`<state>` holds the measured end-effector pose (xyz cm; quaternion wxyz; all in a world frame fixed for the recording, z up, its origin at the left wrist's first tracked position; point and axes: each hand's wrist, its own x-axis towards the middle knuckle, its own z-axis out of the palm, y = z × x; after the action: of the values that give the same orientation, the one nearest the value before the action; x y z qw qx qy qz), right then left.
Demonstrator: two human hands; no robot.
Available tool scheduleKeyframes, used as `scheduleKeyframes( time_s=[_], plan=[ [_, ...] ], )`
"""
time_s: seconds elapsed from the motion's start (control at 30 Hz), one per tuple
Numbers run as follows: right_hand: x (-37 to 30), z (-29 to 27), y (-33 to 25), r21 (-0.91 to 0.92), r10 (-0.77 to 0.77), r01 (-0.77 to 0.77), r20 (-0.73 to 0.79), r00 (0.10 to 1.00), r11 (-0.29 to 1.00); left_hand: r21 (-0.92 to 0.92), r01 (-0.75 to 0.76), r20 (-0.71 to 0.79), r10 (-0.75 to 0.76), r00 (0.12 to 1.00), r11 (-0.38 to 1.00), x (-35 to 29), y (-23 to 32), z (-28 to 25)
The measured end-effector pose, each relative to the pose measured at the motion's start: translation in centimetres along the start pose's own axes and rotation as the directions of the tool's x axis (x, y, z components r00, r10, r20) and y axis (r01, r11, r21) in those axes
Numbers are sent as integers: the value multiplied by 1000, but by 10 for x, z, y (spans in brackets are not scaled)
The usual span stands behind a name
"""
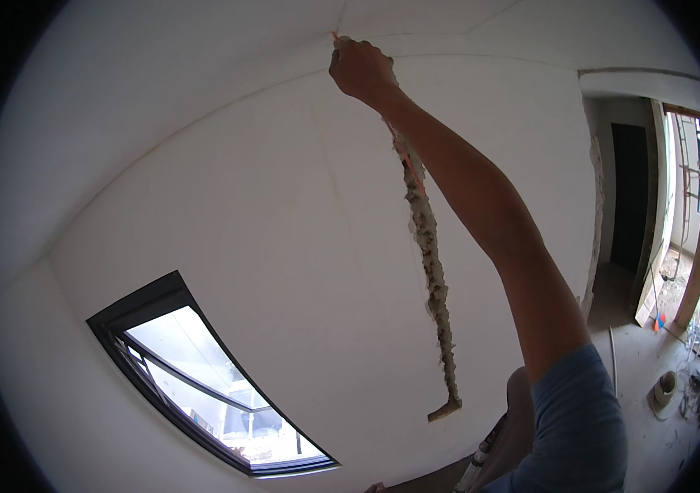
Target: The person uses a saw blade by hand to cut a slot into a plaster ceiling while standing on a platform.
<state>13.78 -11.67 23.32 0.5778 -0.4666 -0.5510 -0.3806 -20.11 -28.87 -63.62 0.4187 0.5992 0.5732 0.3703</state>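
My right hand [363, 69] is raised high, with its bare arm and blue sleeve coming up from the lower right. Its fingers are closed near the line where the white wall [284, 222] meets the ceiling [202, 57]. A small orange tip [335, 36] sticks out past the fingers; its kind cannot be made out. Below the hand, a rough channel [430, 263] is cut down the wall and turns left at its foot. Bits of orange show in its upper part, partly behind my forearm. My left hand does not show.
A dark-framed window [226, 386] sits at the lower left. To the right, a doorway [629, 189] opens beside a wooden post [699, 238]. A pale bucket [663, 390] stands on the littered floor [642, 370]. A white and dark tool-like object [475, 467] shows at the bottom.
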Motion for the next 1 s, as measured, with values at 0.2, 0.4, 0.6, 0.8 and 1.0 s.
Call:
scheduleKeyframes(
  time_s=[0.2, 0.4, 0.6, 0.8, 1.0],
  plan=[
    [1, 3, 1, 11, 44, -44, 16, 999, 999, -31, 135, 17, -134, 991, 990, -8, 18, 5],
    [0, 1, -2, 4, 10, -10, -30, 999, 1000, -22, 92, 21, -92, 996, 995, -7, 6, -8],
    [4, 6, -3, 12, 20, -19, -27, 999, 1000, 0, 85, 9, -85, 996, 996, -13, 3, -23],
    [17, 22, 1, -21, -10, 7, -120, 993, 1000, 18, -79, -54, 80, 995, 997, -13, -9, -26],
    [15, 29, -4, 12, 34, -33, -112, 993, 999, -54, -44, -50, 42, 998, 998, -5, 9, -23]
  ],
)
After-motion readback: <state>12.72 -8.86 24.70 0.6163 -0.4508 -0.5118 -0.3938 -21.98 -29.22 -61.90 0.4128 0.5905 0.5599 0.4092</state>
